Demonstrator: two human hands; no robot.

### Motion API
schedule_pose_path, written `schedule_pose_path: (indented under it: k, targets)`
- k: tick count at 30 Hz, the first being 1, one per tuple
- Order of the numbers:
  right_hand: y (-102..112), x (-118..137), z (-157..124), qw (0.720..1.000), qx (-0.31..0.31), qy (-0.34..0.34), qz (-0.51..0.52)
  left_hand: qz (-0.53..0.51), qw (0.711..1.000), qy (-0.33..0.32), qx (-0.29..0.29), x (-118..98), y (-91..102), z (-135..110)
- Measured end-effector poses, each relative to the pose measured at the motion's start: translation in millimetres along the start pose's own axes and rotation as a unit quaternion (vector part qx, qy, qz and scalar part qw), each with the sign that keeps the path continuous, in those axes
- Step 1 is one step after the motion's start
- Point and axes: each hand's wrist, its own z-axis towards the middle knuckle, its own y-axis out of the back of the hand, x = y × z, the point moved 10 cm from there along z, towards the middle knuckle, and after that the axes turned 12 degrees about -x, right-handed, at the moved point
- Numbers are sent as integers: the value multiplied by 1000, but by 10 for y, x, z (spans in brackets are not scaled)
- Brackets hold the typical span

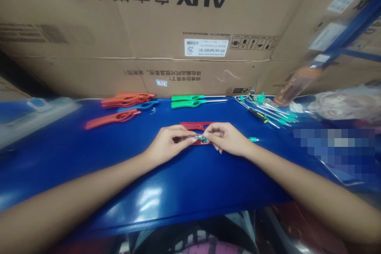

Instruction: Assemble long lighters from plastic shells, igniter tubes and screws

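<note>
A red plastic lighter shell lies flat on the blue table at the centre. My left hand rests on its near left part, fingers pinched on a thin metal tube that lies across it. My right hand meets it from the right, fingertips pinched on a small green-tipped part at the shell's near edge. A green tip sticks out beyond my right hand.
Orange lighter shells and a blue one lie at the back left, two green long-nosed lighters behind the centre. Several thin metal rods with green ends lie at the back right. Large cardboard boxes wall off the far side.
</note>
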Motion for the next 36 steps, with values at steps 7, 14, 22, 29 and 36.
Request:
schedule_pose_path:
  k: [7,14,22,29,36]
  targets:
    - [69,15,35,999,2,38,-19,27,999,8,-17,23,23,2]
    - [88,41,35,997,-2,67,-32,23,999,23,7,42,-13,-3]
    - [50,40,21,999,-3,46,-13,-4,1000,14,21,45,-33,-12]
    - [44,59,13,999,-6,38,-9,0,1000,7,23,33,-39,-15]
    - [36,72,4,999,-5,37,-19,-5,1000,-2,21,8,-32,-3]
